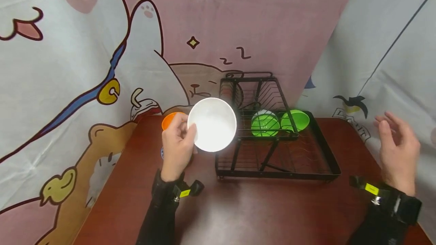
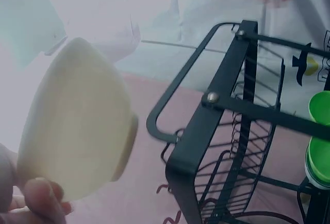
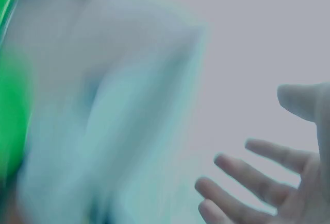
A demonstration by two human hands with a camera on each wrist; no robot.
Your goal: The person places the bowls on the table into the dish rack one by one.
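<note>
In the head view my left hand [image 1: 178, 144] pinches a white bowl [image 1: 212, 124] by its left rim, the mouth turned towards the camera. The left wrist view shows the bowl [image 2: 77, 121] from the side, with fingers [image 2: 41, 195] at its lower edge. My right hand [image 1: 399, 148] is raised at the far right, away from the rack, holding nothing. Its fingers [image 3: 252, 177] are spread in the right wrist view. A black two-level dish rack [image 1: 279, 177] stands on the table, holding green bowls [image 1: 265, 126] [image 1: 297, 120] and a white one partly hidden behind them.
An orange bowl or cup [image 1: 169, 119] is partly hidden behind my left hand, with a blue-patterned piece [image 1: 162, 152] just below it. The red-brown table [image 1: 272, 211] meets a printed cloth [image 1: 265, 22] at the back and sides.
</note>
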